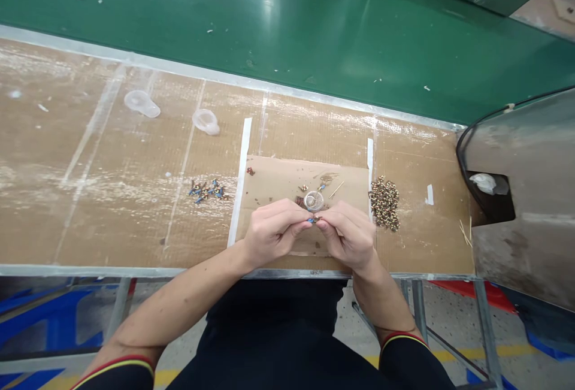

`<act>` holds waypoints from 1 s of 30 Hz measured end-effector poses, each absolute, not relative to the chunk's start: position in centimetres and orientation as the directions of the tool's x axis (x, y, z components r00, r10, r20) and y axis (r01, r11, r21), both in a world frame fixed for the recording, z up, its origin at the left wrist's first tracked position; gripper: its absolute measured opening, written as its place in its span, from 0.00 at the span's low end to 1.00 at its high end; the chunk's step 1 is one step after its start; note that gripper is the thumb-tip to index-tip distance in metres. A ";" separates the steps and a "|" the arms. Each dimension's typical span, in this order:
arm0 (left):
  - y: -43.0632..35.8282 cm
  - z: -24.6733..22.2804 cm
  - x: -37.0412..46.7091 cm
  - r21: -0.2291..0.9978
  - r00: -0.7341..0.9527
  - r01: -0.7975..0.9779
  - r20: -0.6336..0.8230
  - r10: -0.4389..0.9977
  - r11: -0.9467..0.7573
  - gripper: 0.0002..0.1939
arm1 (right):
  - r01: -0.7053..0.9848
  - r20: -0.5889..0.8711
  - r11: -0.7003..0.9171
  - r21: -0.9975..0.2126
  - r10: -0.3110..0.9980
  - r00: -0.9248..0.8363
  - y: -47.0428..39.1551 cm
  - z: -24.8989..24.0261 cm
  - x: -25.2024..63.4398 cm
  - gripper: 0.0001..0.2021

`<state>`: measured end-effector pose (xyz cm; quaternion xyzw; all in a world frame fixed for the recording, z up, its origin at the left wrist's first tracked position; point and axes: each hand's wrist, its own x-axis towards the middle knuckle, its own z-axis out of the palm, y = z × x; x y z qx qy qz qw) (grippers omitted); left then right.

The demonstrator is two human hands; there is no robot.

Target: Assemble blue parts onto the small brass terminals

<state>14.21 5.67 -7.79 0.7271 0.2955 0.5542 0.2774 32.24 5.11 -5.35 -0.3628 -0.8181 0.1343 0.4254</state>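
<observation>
My left hand [276,229] and my right hand [348,231] meet fingertip to fingertip over a cardboard sheet [274,183]. Between them they pinch a small blue-and-brass part [311,220]. Its blue end lies at my left fingers and a brass-coloured bit at my right; whether that is one piece or two I cannot tell. Just beyond the fingertips stands a small clear cup [313,200], with a blue-tipped piece leaning at its rim. Beside the cup, a thin wooden stick [336,190] and a few brass bits [304,188] lie on the sheet.
Left of the sheet is a loose pile of blue-and-brass parts [209,191]; right of it, a heap of small brass parts [384,203]. Two translucent plastic cups [205,121] lie farther back on the left. A metal box with a dark cable [462,138] borders the right side.
</observation>
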 end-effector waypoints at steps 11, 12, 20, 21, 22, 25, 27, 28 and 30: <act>5.8 -8.1 14.9 0.591 0.125 0.125 0.787 0.604 -0.797 0.02 | 0.419 0.547 0.667 -0.616 0.745 -0.380 4.6 -5.3 32.0 0.06; 5.8 -8.1 14.9 0.586 0.123 0.128 0.791 0.599 -0.800 0.02 | 0.413 0.544 0.663 -0.624 0.748 -0.380 4.6 -5.2 32.0 0.06; 5.5 -8.3 15.0 0.573 0.124 0.135 0.800 0.588 -0.808 0.04 | 0.402 0.531 0.654 -0.641 0.756 -0.383 4.3 -5.1 32.0 0.06; 5.5 -8.3 15.0 0.575 0.123 0.133 0.798 0.590 -0.807 0.05 | 0.404 0.527 0.651 -0.643 0.758 -0.383 4.3 -5.1 32.0 0.07; 5.5 -8.3 15.0 0.577 0.122 0.131 0.798 0.591 -0.806 0.05 | 0.403 0.524 0.649 -0.645 0.760 -0.385 4.3 -5.1 32.0 0.07; 5.7 -8.2 15.1 0.592 0.123 0.099 0.790 0.600 -0.800 0.04 | 0.404 0.536 0.657 -0.637 0.754 -0.380 4.4 -5.0 32.1 0.07; 5.8 -7.9 15.0 0.631 0.128 0.070 0.763 0.634 -0.773 0.02 | 0.422 0.549 0.664 -0.617 0.748 -0.374 4.6 -4.9 32.1 0.08; 5.9 -7.7 15.0 0.666 0.131 0.054 0.734 0.667 -0.744 0.02 | 0.437 0.556 0.666 -0.604 0.745 -0.368 4.7 -4.9 32.2 0.09; 5.9 -7.4 14.7 0.771 0.152 0.013 0.628 0.763 -0.637 0.07 | 0.467 0.566 0.657 -0.591 0.751 -0.340 5.0 -4.9 32.6 0.13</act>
